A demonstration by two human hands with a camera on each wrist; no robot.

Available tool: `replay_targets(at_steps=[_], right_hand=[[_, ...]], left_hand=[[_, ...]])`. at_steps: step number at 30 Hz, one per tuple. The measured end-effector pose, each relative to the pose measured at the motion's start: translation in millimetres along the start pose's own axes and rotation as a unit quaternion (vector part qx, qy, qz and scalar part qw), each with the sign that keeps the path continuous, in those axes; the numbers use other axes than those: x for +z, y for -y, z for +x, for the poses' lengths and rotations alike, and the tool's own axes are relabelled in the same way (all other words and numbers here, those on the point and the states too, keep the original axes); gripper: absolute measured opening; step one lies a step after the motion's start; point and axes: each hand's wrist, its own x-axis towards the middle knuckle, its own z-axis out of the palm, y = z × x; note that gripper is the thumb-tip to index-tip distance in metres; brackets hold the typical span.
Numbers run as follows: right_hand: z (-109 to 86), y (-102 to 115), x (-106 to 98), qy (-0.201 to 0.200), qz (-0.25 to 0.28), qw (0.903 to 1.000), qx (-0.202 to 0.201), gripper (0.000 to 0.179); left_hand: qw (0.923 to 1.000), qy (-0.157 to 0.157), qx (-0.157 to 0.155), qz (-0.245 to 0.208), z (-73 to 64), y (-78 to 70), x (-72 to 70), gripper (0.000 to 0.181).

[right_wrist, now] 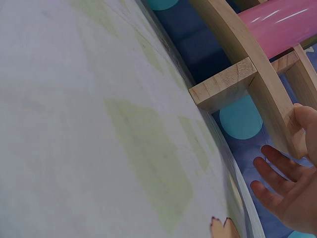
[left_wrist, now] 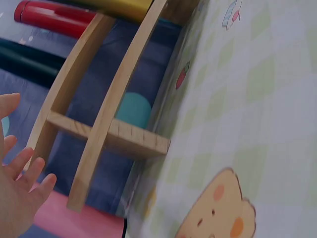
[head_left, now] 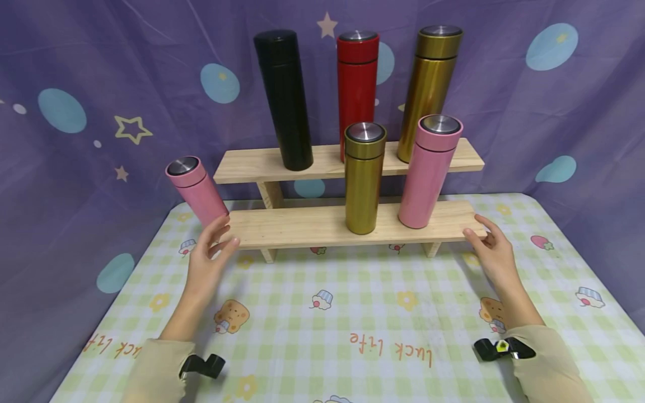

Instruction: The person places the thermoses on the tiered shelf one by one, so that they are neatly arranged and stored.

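Note:
In the head view my left hand (head_left: 209,254) is at the left end of the lower board (head_left: 297,226) of a two-tier wooden shelf. Its fingers are spread, fingertips right at the board's end; the left wrist view shows these fingers (left_wrist: 33,173) loosely extended. At the board's other end is my right hand (head_left: 496,254), thumb at the front corner. Below that thumb, the right wrist view shows several fingers (right_wrist: 272,178) reaching out apart from the wood. A gold thermos (head_left: 364,184) and a pink thermos (head_left: 428,179) stand on this board.
On the upper board (head_left: 242,165) stand a black thermos (head_left: 284,106), a red thermos (head_left: 356,95) and another gold thermos (head_left: 430,89). A shorter pink thermos (head_left: 199,190) is beyond my left hand. A checkered cloth (head_left: 363,302) covers the table; a purple curtain (head_left: 151,67) hangs behind.

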Motion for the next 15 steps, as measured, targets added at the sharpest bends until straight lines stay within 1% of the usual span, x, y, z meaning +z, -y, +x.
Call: replay_targets(at_steps=[7,15], right_hand=[[0.0,0.6,-0.1,0.001,0.000,1.0000,0.000,0.070],[-1.0,0.7,0.0,0.000,-0.001,1.0000,-0.001,0.070]], left_hand=[[0.9982,-0.043,-0.041,-0.003,3.2,12.1,-11.9,0.053],[0.9943,-0.090,-0.055,-0.013,11.2,31.7,-20.8,0.054]])
